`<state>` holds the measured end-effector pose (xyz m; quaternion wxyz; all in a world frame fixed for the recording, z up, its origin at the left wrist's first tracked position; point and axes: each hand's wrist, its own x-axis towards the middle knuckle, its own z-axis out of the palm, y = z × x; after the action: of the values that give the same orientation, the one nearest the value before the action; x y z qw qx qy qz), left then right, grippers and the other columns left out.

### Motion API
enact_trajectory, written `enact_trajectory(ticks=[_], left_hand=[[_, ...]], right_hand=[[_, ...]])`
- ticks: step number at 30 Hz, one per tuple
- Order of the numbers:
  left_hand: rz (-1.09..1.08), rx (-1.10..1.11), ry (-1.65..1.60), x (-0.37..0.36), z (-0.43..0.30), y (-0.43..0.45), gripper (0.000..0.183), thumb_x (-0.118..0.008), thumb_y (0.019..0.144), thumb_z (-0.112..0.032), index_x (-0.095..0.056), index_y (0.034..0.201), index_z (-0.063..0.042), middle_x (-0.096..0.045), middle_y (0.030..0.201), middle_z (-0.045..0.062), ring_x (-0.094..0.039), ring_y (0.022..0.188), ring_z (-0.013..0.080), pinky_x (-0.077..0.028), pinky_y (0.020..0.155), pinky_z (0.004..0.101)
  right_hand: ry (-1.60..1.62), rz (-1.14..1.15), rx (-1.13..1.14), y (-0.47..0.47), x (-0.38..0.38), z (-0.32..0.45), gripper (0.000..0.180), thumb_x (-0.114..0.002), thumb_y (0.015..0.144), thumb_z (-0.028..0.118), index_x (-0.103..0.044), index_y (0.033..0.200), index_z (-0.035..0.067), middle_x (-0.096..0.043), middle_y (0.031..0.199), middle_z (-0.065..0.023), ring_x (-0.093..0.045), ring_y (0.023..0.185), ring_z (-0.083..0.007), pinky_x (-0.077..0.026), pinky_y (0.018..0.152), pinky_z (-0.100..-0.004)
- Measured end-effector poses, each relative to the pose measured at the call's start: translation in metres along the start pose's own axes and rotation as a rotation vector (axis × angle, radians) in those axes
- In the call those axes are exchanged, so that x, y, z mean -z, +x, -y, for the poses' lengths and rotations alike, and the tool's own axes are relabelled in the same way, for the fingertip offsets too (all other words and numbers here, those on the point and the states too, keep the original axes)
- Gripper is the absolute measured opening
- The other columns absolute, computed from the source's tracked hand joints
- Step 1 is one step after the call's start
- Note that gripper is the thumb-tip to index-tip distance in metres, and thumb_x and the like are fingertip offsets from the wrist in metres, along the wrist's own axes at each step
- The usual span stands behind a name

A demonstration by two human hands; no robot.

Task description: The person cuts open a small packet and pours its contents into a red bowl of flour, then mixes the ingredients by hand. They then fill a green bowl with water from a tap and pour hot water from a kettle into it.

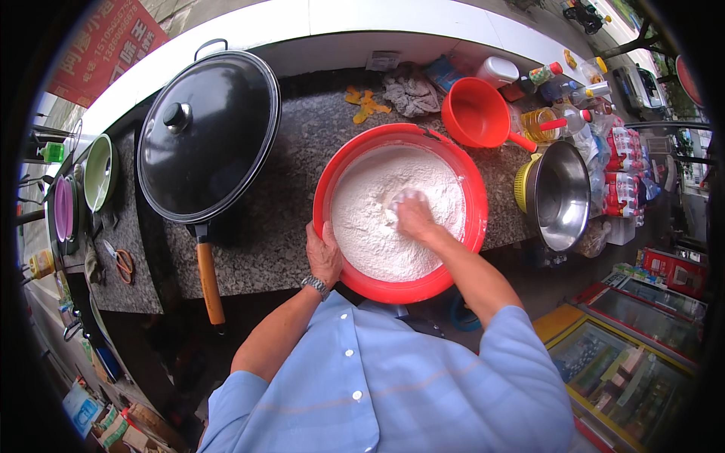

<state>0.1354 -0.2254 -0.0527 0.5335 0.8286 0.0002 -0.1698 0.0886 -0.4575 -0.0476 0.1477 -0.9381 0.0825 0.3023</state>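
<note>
A large red plastic basin (474, 187) stands at the front edge of the granite counter, holding a broad bed of white flour (374, 238). My left hand (324, 252), with a metal watch at the wrist, grips the basin's left rim, thumb uppermost. Inside the basin, my right hand (413, 212) is pushed into the flour near the middle. Its fingers are whitened and blurred, so whether they close around any flour cannot be made out. A shallow hollow shows in the flour around those fingertips.
Left of the basin sits a lidded black wok (209, 136), its wooden handle (209, 283) jutting past the counter edge. Behind are orange peel (367, 105) and a grey rag (410, 93). A red dipper (476, 110), steel bowl (561, 195) and several bottles crowd the right; scissors (122, 263) lie far left.
</note>
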Motion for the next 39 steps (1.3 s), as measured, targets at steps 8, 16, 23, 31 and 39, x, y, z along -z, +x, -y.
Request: enact_trajectory(ticks=[8, 16, 23, 31, 39], left_hand=[[0.011, 0.012, -0.036, -0.003, -0.006, -0.004, 0.036, -0.047, 0.102, -0.031, -0.051, 0.120, 0.000, -0.063, 0.103, 0.025, -0.063, 0.094, 0.0385, -0.049, 0.083, 0.0439], [-0.005, 0.010, -0.039, -0.002, -0.001, -0.004, 0.036, -0.047, 0.102, -0.031, -0.051, 0.120, 0.000, -0.063, 0.103, 0.024, -0.062, 0.093, 0.0388, -0.048, 0.083, 0.0437], [-0.057, 0.058, -0.060, -0.011, 0.007, -0.020, 0.035, -0.046, 0.102, -0.030, -0.050, 0.119, 0.000, -0.062, 0.102, 0.025, -0.062, 0.093, 0.0391, -0.048, 0.082, 0.0442], [-0.119, 0.007, -0.032, -0.011, 0.006, -0.021, 0.032, -0.046, 0.102, -0.028, -0.050, 0.117, 0.001, -0.060, 0.102, 0.028, -0.060, 0.094, 0.0436, -0.047, 0.082, 0.0471], [-0.092, 0.040, -0.049, -0.008, 0.007, -0.021, 0.032, -0.046, 0.102, -0.027, -0.049, 0.118, 0.001, -0.060, 0.103, 0.028, -0.060, 0.095, 0.0439, -0.048, 0.082, 0.0472]], right_hand=[[0.130, -0.343, -0.197, -0.024, -0.073, -0.079, 0.087, -0.064, 0.083, 0.053, -0.031, 0.150, 0.009, -0.040, 0.148, -0.0206, -0.029, 0.142, -0.0349, -0.011, 0.119, -0.0567], [1.623, -0.302, -0.532, -0.007, -0.048, -0.013, 0.044, -0.074, 0.085, 0.018, -0.057, 0.124, 0.005, -0.065, 0.092, -0.0112, -0.064, 0.075, -0.0199, -0.053, 0.055, -0.0367], [0.632, -0.234, -0.261, -0.050, -0.057, -0.049, 0.077, -0.070, 0.084, 0.043, -0.044, 0.135, -0.008, -0.062, 0.120, -0.0251, -0.062, 0.105, -0.0367, -0.051, 0.091, -0.0400], [1.019, -0.422, -0.392, -0.050, -0.097, 0.026, 0.072, -0.071, 0.084, 0.027, -0.041, 0.138, -0.010, -0.052, 0.134, -0.0237, -0.048, 0.123, -0.0383, -0.038, 0.107, -0.0406], [2.503, -0.232, -0.485, 0.012, -0.105, 0.046, 0.045, -0.036, 0.103, 0.029, -0.048, 0.136, 0.000, -0.056, 0.132, -0.0197, -0.057, 0.117, -0.0357, -0.047, 0.102, -0.0511]])
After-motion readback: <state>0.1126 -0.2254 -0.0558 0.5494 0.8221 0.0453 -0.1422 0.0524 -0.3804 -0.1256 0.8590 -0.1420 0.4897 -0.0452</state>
